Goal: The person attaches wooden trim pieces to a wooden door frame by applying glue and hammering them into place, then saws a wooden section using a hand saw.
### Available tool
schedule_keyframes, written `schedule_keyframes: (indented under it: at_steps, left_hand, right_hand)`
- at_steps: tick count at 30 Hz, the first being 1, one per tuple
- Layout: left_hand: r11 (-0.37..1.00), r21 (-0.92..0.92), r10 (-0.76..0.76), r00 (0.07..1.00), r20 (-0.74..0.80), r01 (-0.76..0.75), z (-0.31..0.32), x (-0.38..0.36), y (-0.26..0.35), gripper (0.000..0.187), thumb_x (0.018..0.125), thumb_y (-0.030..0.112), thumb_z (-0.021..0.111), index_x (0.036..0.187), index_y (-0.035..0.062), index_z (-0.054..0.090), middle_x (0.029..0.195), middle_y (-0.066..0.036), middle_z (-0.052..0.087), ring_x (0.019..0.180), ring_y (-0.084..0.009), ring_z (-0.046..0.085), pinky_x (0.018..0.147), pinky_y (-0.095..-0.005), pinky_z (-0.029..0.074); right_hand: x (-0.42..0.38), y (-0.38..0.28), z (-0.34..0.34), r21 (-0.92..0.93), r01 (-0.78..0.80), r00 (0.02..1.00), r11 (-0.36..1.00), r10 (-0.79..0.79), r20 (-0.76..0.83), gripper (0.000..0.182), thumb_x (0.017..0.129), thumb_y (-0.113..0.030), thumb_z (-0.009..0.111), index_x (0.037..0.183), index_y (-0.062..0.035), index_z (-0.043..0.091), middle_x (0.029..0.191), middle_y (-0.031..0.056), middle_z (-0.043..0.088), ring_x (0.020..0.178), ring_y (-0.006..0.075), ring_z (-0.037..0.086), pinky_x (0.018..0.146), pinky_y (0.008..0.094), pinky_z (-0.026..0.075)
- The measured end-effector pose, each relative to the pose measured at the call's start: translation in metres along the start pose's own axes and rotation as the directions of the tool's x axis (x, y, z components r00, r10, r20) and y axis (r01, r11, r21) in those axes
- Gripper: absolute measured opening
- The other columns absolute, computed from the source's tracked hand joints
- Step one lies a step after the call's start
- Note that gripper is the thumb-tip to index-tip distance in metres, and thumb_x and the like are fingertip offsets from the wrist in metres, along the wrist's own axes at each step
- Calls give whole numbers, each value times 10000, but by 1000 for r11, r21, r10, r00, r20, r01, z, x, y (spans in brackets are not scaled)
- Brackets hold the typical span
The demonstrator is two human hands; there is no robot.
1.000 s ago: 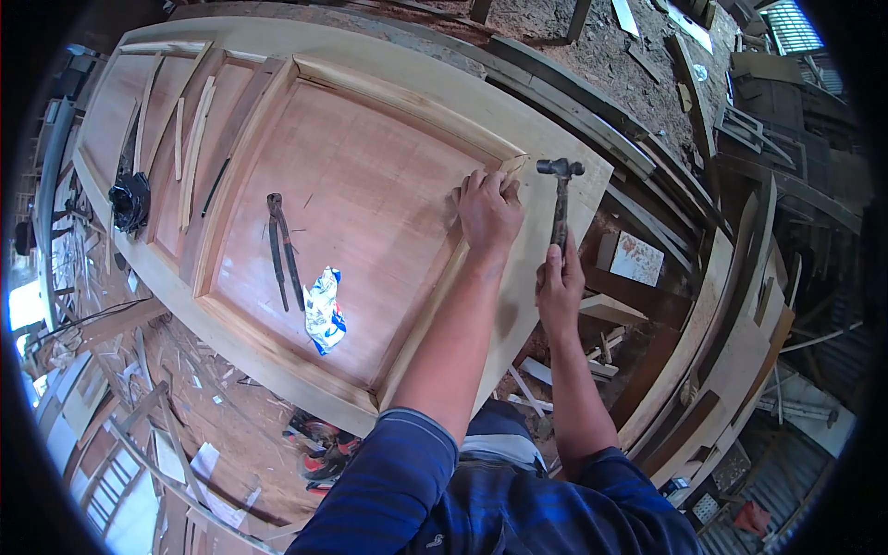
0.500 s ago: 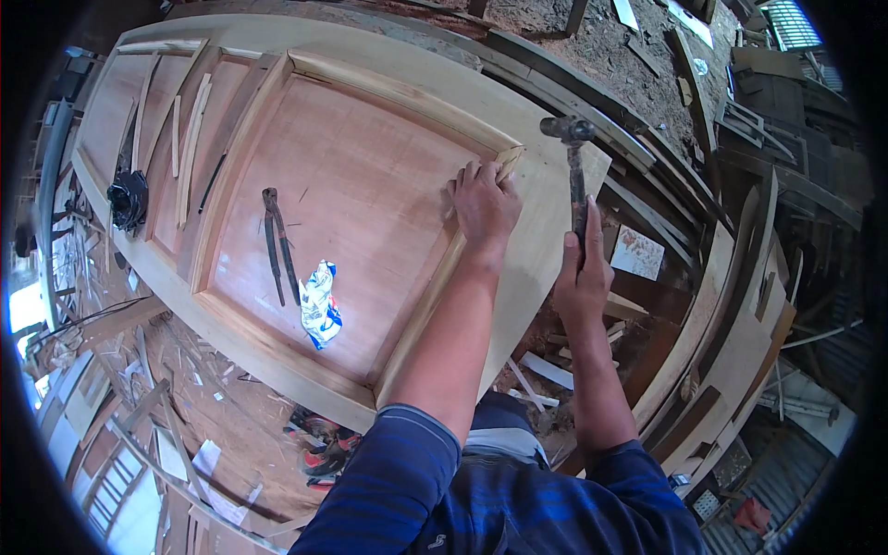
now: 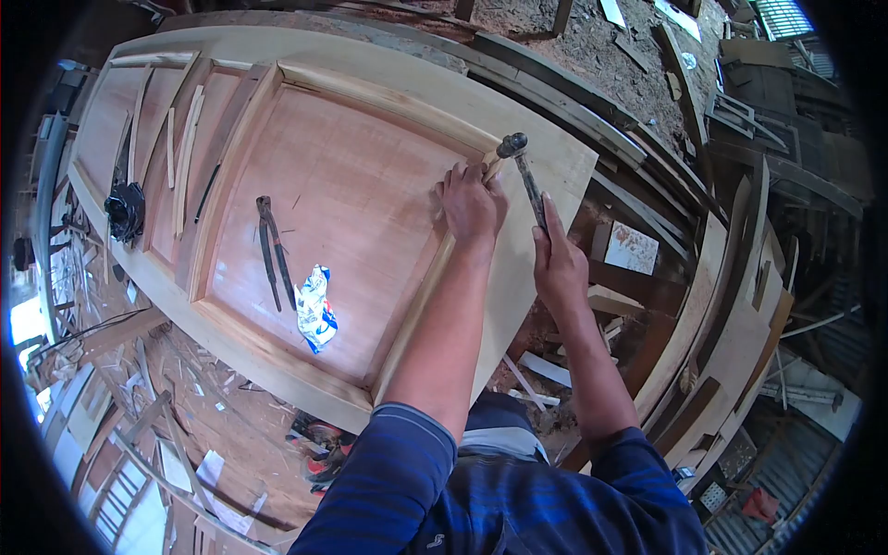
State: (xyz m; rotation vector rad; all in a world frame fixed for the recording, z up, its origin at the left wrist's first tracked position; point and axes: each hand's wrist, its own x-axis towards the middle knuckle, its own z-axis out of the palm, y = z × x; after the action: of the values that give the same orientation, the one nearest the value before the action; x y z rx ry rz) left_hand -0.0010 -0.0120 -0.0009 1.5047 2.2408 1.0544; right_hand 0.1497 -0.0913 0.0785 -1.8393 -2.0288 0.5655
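My right hand [image 3: 561,264] grips a hammer [image 3: 529,180] by its handle, with the head over the corner of a raised wooden frame. Close beside the hammer head, my left hand [image 3: 472,208] is closed over the wooden strip [image 3: 427,289] near that corner, fingers curled across it. The frame surrounds a reddish recessed panel [image 3: 356,166] on a large pale wooden board [image 3: 532,157]. A pair of pincers [image 3: 270,254] lies on the panel with a few nails near it. Next to it sits a crumpled white and blue plastic packet [image 3: 316,313].
Thin wooden strips [image 3: 188,157] and a black plastic bag [image 3: 125,209] lie on the board's far left. Stacked timber [image 3: 717,305] stands close on the right. Wood scraps [image 3: 199,379] litter the ground below left.
The hammer has swung down and left, its head now at the frame corner beside my left hand. My left hand keeps its hold on the strip.
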Motion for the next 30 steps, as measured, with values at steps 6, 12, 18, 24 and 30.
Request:
schedule_keyframes:
  at_steps: [6, 12, 18, 24, 30]
  left_hand:
    - [1000, 15, -23, 999, 22, 23, -1, -4, -3, 168, 864, 202, 849, 987, 113, 776, 986, -94, 722, 1028, -332, 681, 943, -499, 466]
    - [1000, 16, 10, 1000, -1, -10, -1, -4, -5, 168, 873, 207, 849, 983, 109, 769, 972, -89, 713, 1022, -327, 679, 956, -503, 466]
    - [1000, -8, 6, 999, 34, -6, -1, -1, -4, 167, 873, 208, 849, 962, 102, 756, 966, -100, 708, 1018, -334, 680, 947, -504, 468]
    - [999, 4, 36, 999, 30, -36, -6, -3, -5, 168, 884, 226, 840, 979, 102, 778, 985, -110, 717, 1037, -337, 681, 957, -499, 465]
    - [999, -22, 42, 999, 35, -41, -6, 0, -2, 187, 887, 231, 837, 993, 87, 780, 1017, -114, 717, 1069, -338, 676, 973, -509, 459]
  right_hand:
    - [-2, -11, 3, 188, 117, 946, 975, -52, -319, 629, 1132, -199, 609, 1721, -283, 406, 1002, 251, 755, 814, 420, 762, 732, 475, 591]
    - [-1, -7, -10, 136, -76, 993, 988, 88, -83, 604, 1131, -208, 620, 1703, -283, 443, 879, 258, 721, 761, 431, 736, 707, 509, 573]
    - [-3, -5, 0, 103, 74, 981, 992, -54, -185, 609, 1128, -220, 620, 1708, -273, 439, 873, 236, 725, 755, 406, 732, 707, 512, 569]
    - [-2, -5, -5, 107, 15, 993, 994, -2, -117, 615, 1122, -211, 636, 1705, -273, 448, 907, 232, 741, 729, 392, 713, 698, 474, 578]
    - [-2, 5, 8, 106, 39, 990, 994, -24, -139, 605, 1127, -219, 634, 1698, -312, 454, 995, 254, 761, 764, 400, 727, 729, 463, 588]
